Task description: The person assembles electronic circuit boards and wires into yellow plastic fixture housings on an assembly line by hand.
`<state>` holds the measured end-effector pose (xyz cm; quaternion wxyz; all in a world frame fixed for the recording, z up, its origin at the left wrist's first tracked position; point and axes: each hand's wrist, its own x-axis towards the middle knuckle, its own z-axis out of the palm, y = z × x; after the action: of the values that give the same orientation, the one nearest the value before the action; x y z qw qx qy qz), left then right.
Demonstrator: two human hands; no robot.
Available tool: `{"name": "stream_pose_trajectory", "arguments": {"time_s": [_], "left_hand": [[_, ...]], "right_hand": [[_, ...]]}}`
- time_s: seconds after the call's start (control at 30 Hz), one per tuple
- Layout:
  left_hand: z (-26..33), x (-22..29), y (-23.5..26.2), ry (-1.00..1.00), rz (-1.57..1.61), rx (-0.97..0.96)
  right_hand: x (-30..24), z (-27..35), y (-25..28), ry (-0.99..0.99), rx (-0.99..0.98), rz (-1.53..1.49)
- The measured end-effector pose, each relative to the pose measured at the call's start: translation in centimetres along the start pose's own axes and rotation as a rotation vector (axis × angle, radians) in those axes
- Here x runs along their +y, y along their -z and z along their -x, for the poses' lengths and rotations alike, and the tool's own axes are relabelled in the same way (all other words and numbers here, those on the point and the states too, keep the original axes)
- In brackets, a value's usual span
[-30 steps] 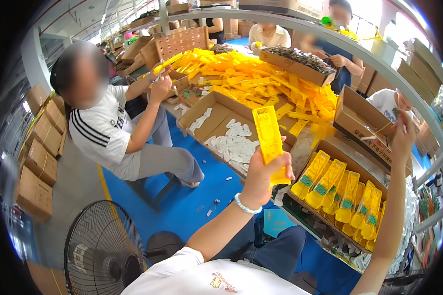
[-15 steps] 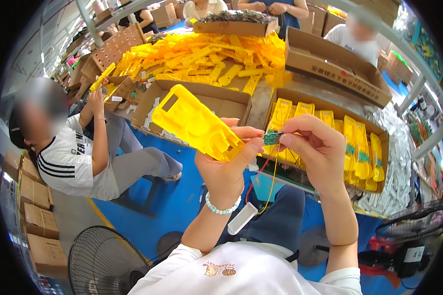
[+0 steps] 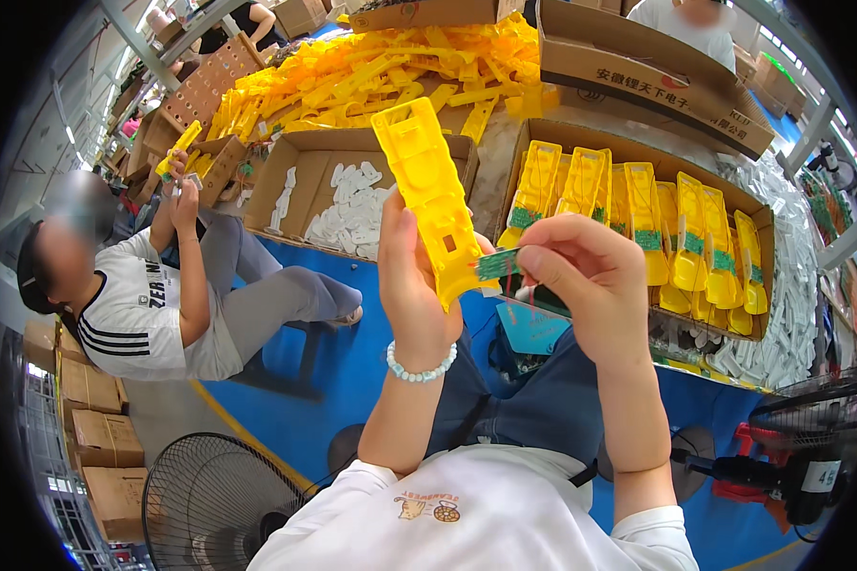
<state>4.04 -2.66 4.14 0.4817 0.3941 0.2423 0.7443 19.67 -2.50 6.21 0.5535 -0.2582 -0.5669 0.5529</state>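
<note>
My left hand (image 3: 415,295) grips a long yellow plastic housing (image 3: 428,195), held upright in front of me with its lower end in my palm. My right hand (image 3: 590,285) pinches a small green circuit board (image 3: 497,264) with thin wires hanging from it, pressed against the lower right side of the housing. A white bead bracelet (image 3: 419,366) circles my left wrist. Just behind my hands stands a cardboard box (image 3: 638,143) holding a row of upright yellow housings (image 3: 681,238) fitted with green boards.
A second open box (image 3: 295,162) holds white plastic parts (image 3: 348,214). A large heap of yellow housings (image 3: 352,76) covers the table behind. A seated person (image 3: 152,295) at left handles a yellow part. Fans stand at lower left (image 3: 214,500) and lower right (image 3: 809,447). Cartons (image 3: 95,438) stack at left.
My left hand brought the yellow housing down from arm's length and turned it upright. My right hand came in with the green board and now holds it against the housing.
</note>
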Motion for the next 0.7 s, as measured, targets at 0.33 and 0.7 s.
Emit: {"name": "stream_pose_trajectory", "arguments": {"time_s": [0.33,0.7], "left_hand": [[1.2,-1.3,-0.5,-0.060,-0.393,0.135],[2.4,-1.3,0.0,-0.223,-0.358,0.075]], "right_hand": [[2.4,-0.8,-0.6,0.084,0.038,0.156],[2.2,-0.1,-1.4,0.015,0.050,0.176]]}}
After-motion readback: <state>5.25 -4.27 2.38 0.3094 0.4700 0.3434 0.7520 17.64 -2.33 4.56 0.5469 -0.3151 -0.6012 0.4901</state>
